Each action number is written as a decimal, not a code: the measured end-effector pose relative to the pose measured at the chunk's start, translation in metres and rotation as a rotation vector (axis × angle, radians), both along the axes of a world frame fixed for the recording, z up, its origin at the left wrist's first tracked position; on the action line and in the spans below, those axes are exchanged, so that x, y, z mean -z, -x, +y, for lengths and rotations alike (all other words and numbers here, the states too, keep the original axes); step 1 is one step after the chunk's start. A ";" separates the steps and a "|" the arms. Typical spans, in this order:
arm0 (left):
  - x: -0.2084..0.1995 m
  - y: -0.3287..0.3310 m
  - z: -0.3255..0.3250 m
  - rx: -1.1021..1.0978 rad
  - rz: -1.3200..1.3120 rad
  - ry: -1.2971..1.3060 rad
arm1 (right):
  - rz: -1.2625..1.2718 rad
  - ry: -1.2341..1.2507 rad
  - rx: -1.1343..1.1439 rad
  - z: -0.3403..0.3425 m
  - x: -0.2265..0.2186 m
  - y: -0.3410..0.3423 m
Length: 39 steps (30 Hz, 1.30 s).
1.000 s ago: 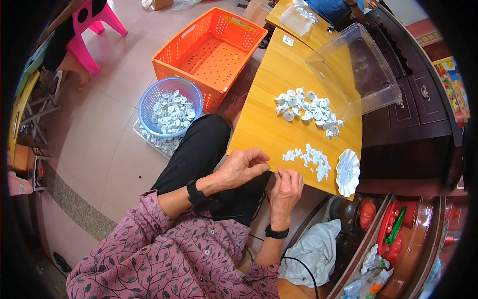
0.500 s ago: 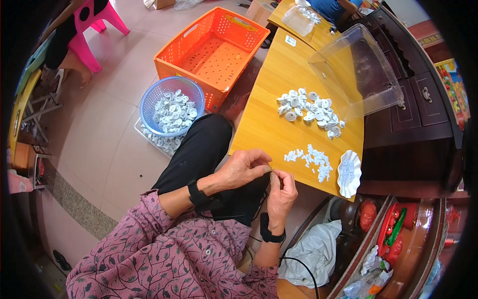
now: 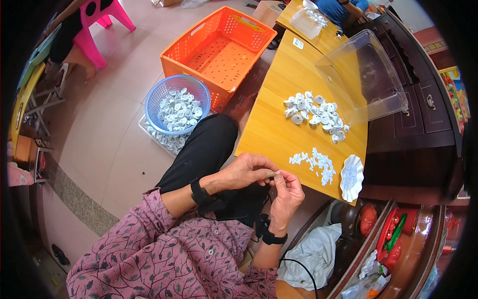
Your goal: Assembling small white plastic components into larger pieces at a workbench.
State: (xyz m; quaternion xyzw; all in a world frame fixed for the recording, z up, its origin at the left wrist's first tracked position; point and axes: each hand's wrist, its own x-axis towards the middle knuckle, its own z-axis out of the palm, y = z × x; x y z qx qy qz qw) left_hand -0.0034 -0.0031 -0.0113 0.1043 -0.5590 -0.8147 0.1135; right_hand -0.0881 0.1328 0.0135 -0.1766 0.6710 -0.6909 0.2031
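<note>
My left hand [image 3: 249, 170] and my right hand [image 3: 288, 193] meet at the fingertips above my lap, by the near edge of the yellow wooden table [image 3: 264, 124]. Both are pinched closed; whatever sits between the fingers is too small or hidden to make out. On the table, a scatter of tiny white plastic pieces [image 3: 323, 167] lies closest to my hands. Behind it is a heap of white round plastic parts with stems [image 3: 321, 113]. A white scalloped dish [image 3: 357, 192] holding small pale pieces stands at the table's right corner.
A blue mesh basket [image 3: 150, 107] of white parts rests on a filled tray [image 3: 169, 145] left of my knee. Behind it stands an orange crate [image 3: 172, 64]. A clear plastic bin [image 3: 366, 84] lies at the table's right. Another person [image 3: 338, 10] sits at the far end.
The whole view has shifted slightly, with the table and baskets a little further right. My hands stay pinched together at the fingertips, with a small change in finger position.
</note>
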 end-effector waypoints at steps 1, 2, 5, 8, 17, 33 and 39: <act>0.000 0.000 0.000 0.017 0.002 -0.096 | 0.000 -0.001 -0.001 0.000 0.000 0.000; 0.000 0.000 0.000 0.016 0.001 -0.096 | 0.001 -0.019 0.003 0.000 -0.002 -0.001; 0.002 -0.001 0.000 0.009 0.002 -0.130 | -0.006 -0.034 0.005 -0.002 -0.006 -0.003; 0.002 0.000 -0.001 0.007 -0.008 -0.142 | -0.009 -0.031 0.001 -0.002 -0.007 -0.003; 0.000 0.000 0.004 -0.008 0.062 -0.159 | 0.044 -0.074 0.044 -0.003 -0.008 -0.005; -0.004 0.013 0.008 -0.351 0.151 0.627 | -0.061 -0.046 0.070 0.003 -0.005 0.000; 0.005 0.025 -0.002 -0.432 0.054 0.870 | -0.091 -0.041 0.085 0.007 -0.003 0.003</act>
